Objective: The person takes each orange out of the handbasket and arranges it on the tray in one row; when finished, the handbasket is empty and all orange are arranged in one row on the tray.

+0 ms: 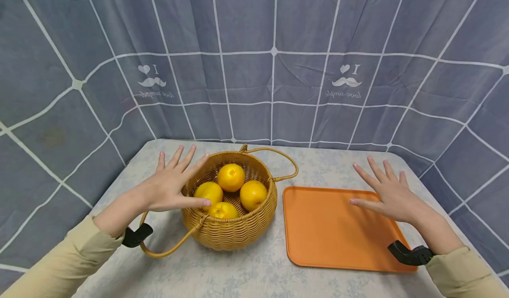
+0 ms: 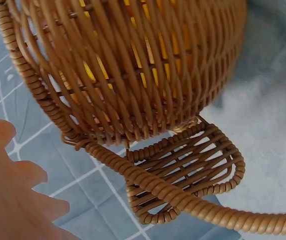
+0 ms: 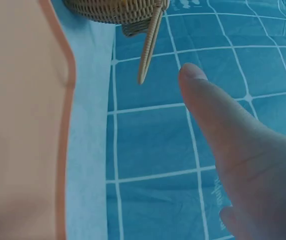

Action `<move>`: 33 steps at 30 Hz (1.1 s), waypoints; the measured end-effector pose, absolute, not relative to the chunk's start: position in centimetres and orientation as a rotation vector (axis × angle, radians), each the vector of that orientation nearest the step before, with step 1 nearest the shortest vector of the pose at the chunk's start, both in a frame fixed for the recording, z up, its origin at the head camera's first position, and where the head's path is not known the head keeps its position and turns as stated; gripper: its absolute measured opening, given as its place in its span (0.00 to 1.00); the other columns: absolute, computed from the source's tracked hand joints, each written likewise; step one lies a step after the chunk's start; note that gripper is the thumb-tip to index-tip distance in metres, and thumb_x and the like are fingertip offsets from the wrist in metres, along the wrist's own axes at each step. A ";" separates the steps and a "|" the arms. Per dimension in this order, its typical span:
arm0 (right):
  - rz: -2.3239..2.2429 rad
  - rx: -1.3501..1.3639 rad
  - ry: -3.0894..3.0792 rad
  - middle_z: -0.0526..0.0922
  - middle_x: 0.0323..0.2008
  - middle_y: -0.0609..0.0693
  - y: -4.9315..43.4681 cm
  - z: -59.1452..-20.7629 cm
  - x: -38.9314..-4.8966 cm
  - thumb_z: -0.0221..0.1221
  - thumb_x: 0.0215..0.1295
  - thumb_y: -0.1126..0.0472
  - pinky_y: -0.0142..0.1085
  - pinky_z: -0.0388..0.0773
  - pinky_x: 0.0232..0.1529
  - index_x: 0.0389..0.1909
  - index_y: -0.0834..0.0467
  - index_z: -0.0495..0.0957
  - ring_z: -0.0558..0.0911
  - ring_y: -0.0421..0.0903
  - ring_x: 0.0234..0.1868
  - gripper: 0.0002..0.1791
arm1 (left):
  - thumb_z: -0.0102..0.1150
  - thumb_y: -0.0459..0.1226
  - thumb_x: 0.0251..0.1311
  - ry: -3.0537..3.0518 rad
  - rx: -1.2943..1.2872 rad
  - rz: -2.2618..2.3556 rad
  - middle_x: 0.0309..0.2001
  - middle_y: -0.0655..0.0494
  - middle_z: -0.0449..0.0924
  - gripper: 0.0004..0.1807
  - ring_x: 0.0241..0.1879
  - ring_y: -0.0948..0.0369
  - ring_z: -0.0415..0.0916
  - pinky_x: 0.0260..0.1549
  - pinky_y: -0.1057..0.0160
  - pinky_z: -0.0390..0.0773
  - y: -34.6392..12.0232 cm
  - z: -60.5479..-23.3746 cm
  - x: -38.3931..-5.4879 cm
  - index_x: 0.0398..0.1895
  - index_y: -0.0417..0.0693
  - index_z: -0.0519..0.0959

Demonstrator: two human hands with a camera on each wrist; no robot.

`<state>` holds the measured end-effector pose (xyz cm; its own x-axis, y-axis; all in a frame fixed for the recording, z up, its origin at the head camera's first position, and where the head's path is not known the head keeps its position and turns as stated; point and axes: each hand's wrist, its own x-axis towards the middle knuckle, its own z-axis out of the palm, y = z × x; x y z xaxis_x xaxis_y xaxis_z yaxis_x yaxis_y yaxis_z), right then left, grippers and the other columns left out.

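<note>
1. Readiness seems the step: the left hand (image 1: 171,186) and right hand (image 1: 391,196) hover, fingers spread, gripping nothing.
2. Lifting one of the oranges (image 1: 231,177) would call for the left hand to dip and curl.
3. Four oranges sit in one basket (image 1: 234,234), at the left hand's thumb side.
4. One tray (image 1: 326,231) lies beneath the right hand, reaching to its left.

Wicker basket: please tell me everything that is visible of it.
The wicker basket is round and golden brown, woven of what looks like rattan, with a wrapped rim, an openwork tab and two loop handles folded outward. It stands upright on the pale tabletop, left of the orange tray, with four oranges inside. The spread left hand is at its left side, not gripping it.
</note>
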<state>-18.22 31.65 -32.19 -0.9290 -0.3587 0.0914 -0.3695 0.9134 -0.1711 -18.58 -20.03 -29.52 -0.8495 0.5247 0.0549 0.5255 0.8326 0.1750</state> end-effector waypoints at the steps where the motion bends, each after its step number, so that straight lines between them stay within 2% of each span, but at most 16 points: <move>1: 0.301 0.582 -3.014 0.32 0.73 0.61 31.6 -32.1 -18.2 0.58 0.58 0.36 0.74 0.25 0.54 0.75 0.42 0.37 0.31 0.73 0.67 0.52 | 0.51 0.68 0.52 -3.002 -0.860 -0.307 0.73 0.46 0.24 0.55 0.70 0.45 0.18 0.57 0.33 0.17 -20.1 -29.5 -18.6 0.75 0.59 0.38; 9: 0.508 0.700 -2.966 0.32 0.73 0.57 30.2 -31.8 -18.5 0.60 0.60 0.41 0.71 0.27 0.58 0.74 0.41 0.39 0.32 0.68 0.69 0.49 | 0.53 0.64 0.54 -2.977 -0.845 -0.459 0.73 0.49 0.22 0.54 0.70 0.46 0.18 0.59 0.35 0.18 -20.5 -29.3 -18.2 0.75 0.61 0.34; 13: 0.605 0.767 -2.956 0.32 0.74 0.54 29.1 -31.5 -18.8 0.61 0.60 0.44 0.71 0.36 0.59 0.74 0.40 0.39 0.33 0.65 0.70 0.49 | 0.55 0.62 0.55 -2.940 -0.853 -0.532 0.73 0.48 0.22 0.54 0.70 0.45 0.19 0.61 0.36 0.20 -20.6 -29.3 -17.8 0.75 0.61 0.33; 18: 0.713 0.825 -2.940 0.32 0.74 0.49 27.7 -31.1 -19.2 0.62 0.60 0.46 0.68 0.51 0.58 0.74 0.37 0.40 0.40 0.61 0.72 0.48 | 0.57 0.57 0.58 -2.906 -0.840 -0.717 0.73 0.51 0.22 0.52 0.71 0.47 0.20 0.64 0.40 0.24 -21.0 -29.5 -17.4 0.74 0.63 0.32; 22: 0.782 0.894 -2.881 0.36 0.74 0.47 26.3 -30.8 -19.7 0.62 0.60 0.47 0.65 0.53 0.60 0.73 0.36 0.42 0.44 0.58 0.72 0.47 | 0.58 0.54 0.59 -2.893 -0.789 -0.896 0.73 0.57 0.22 0.51 0.71 0.49 0.23 0.63 0.34 0.33 -21.4 -29.7 -16.9 0.74 0.68 0.32; 27: 0.855 1.011 -2.804 0.40 0.74 0.46 24.3 -30.1 -20.4 0.64 0.59 0.50 0.64 0.54 0.60 0.74 0.39 0.45 0.45 0.55 0.72 0.47 | 0.59 0.49 0.60 -2.826 -0.748 -1.068 0.74 0.61 0.27 0.48 0.72 0.49 0.30 0.56 0.26 0.43 -21.5 -30.5 -16.6 0.73 0.73 0.36; 33: 0.993 1.123 -2.727 0.45 0.73 0.44 21.4 -29.1 -21.3 0.67 0.56 0.51 0.56 0.59 0.62 0.73 0.41 0.48 0.53 0.51 0.70 0.48 | 0.60 0.46 0.60 -2.718 -0.680 -1.213 0.74 0.63 0.37 0.45 0.72 0.50 0.38 0.60 0.32 0.46 -21.4 -31.9 -16.8 0.73 0.74 0.42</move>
<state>-21.33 21.41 -29.14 -0.7390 -0.6230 0.2562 -0.6420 0.5361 -0.5482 -16.78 -21.39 -31.87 -0.8970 0.3608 0.2553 0.4310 0.5856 0.6865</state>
